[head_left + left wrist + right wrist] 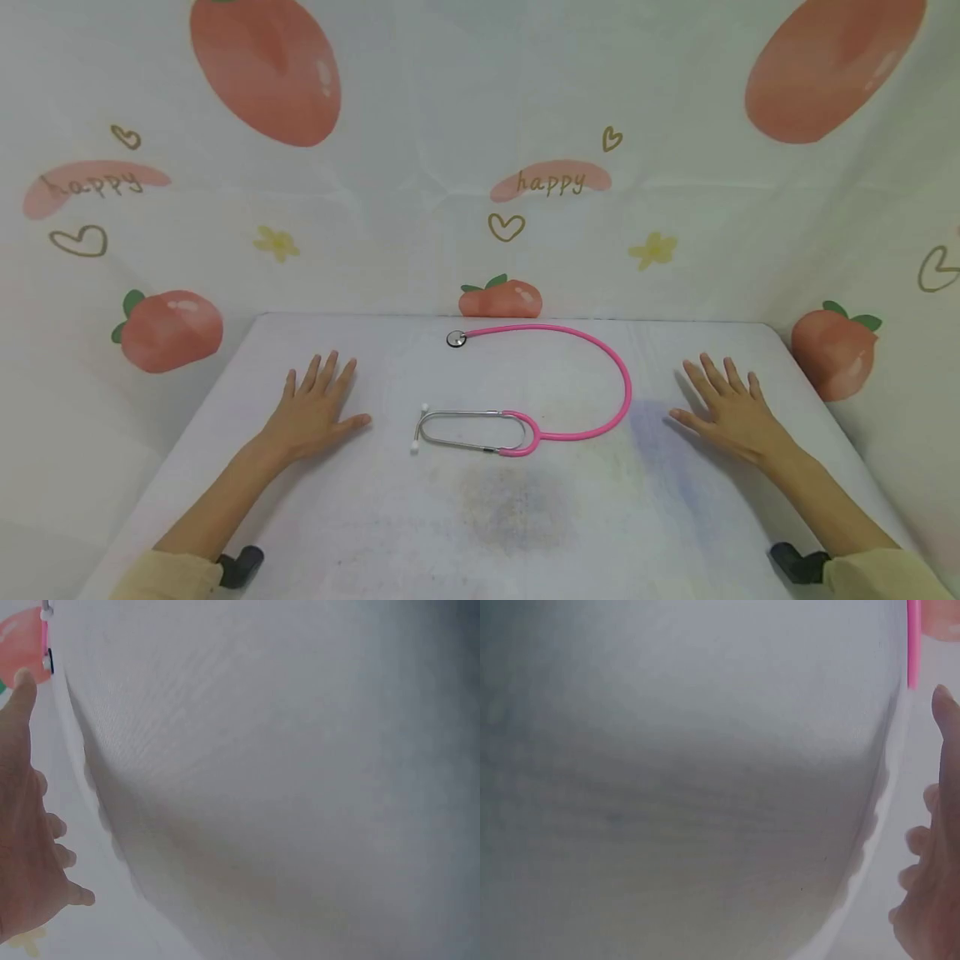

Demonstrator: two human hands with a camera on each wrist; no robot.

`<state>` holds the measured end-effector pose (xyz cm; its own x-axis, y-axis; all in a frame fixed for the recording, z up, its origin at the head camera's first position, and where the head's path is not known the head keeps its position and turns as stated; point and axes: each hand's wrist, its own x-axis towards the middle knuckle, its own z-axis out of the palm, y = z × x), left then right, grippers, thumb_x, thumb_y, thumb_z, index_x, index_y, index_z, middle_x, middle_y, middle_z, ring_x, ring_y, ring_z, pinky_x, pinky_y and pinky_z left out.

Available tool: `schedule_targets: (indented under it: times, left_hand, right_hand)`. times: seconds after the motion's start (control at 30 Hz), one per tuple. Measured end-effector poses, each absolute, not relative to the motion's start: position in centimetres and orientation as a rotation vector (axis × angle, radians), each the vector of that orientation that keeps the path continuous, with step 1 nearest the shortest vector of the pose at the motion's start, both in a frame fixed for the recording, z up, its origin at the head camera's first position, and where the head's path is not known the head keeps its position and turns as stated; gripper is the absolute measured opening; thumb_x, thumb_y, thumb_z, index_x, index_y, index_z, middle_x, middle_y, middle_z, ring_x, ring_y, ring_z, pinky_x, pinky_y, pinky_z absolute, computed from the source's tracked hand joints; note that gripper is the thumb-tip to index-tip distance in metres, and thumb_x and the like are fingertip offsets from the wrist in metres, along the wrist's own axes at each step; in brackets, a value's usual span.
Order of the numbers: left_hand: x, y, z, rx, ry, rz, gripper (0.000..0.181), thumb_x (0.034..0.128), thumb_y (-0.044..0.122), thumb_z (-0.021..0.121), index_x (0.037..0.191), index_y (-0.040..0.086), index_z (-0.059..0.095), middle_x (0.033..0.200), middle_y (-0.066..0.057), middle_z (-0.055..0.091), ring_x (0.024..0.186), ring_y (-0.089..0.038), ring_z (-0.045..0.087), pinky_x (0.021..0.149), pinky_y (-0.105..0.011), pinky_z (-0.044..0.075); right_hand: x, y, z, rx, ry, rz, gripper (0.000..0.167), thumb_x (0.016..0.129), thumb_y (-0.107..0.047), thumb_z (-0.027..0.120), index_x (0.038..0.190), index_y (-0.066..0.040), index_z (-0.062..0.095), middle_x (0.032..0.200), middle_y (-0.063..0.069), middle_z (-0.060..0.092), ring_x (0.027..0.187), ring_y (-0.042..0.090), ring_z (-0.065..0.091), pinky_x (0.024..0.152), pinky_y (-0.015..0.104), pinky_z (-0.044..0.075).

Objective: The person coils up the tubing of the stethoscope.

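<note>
A stethoscope with pink tubing (627,383) lies on the white table between the hands. Its round chest piece (456,338) is toward the back, and its metal ear tubes (461,414) with white tips point left. The left hand (315,417), palm down with spread fingers, is to the left of the stethoscope and holds nothing. On the other side, the right hand (735,417) is likewise spread, palm down, apart from the pink tubing. Each wrist view shows its own hand at the edge, the left hand (30,840) and the right hand (934,877).
The white table (337,517) has faint brownish and bluish stains. Behind and beside it hangs a pale cloth (412,108) printed with peaches, hearts and flowers. Dark straps (242,567) show near both sleeves.
</note>
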<state>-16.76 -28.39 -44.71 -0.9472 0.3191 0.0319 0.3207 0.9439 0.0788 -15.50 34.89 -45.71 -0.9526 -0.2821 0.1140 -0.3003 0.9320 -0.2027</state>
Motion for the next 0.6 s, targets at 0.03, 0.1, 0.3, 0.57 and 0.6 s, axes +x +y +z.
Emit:
schedule_targets:
  times: [0.03,0.1,0.3,0.57,0.6]
  left_hand:
    - [-16.74,-28.40,-44.73,-0.507,-3.077,-0.137,0.094,0.0914,0.062,0.058,0.156,0.002,0.025,0.160,-0.030,0.014,0.145,-0.052,0.011,0.108,-0.074,0.007]
    - [-16.68,-28.46,-44.80,-0.501,-3.080,-0.144,0.094,0.0912,0.063,0.058,0.156,0.003,0.025,0.160,-0.030,0.014,0.145,-0.052,0.011,0.108,-0.074,0.007]
    - [-16.07,-28.65,-45.06,-0.488,-3.084,-0.175,0.094,0.0909,0.064,0.057,0.156,0.004,0.026,0.159,-0.029,0.016,0.145,-0.052,0.013,0.108,-0.074,0.009]
    - [-16.00,-27.89,-44.88,-0.512,-3.070,-0.304,0.094,0.0909,0.062,0.059,0.157,0.005,0.023,0.160,-0.029,0.015,0.145,-0.052,0.011,0.108,-0.074,0.008]
    - [-16.05,-27.71,-44.81,-0.518,-3.073,-0.322,0.094,0.0909,0.062,0.058,0.157,0.005,0.023,0.160,-0.029,0.015,0.145,-0.053,0.011,0.108,-0.074,0.008]
  right_hand:
    - [-15.51,34.93,-45.75,0.452,-3.008,0.337,0.090,0.092,-0.054,0.061,0.157,-0.005,0.022,0.157,0.031,0.020,0.142,0.059,0.011,0.109,0.074,0.001]
    - [-15.50,35.01,-45.91,0.450,-3.009,0.332,0.090,0.092,-0.055,0.060,0.157,-0.006,0.022,0.157,0.031,0.020,0.142,0.059,0.011,0.109,0.073,0.001]
    - [-15.30,35.31,-46.47,0.467,-2.976,0.305,0.090,0.092,-0.055,0.061,0.157,-0.005,0.022,0.156,0.032,0.023,0.140,0.060,0.014,0.112,0.069,0.002]
    - [-15.57,35.19,-45.63,0.533,-2.907,0.330,0.091,0.091,-0.050,0.066,0.157,-0.006,0.023,0.157,0.031,0.021,0.142,0.057,0.016,0.116,0.063,0.002]
    - [-15.60,35.13,-45.55,0.543,-2.897,0.339,0.091,0.090,-0.049,0.067,0.157,-0.006,0.024,0.157,0.031,0.022,0.142,0.056,0.017,0.116,0.062,0.003]
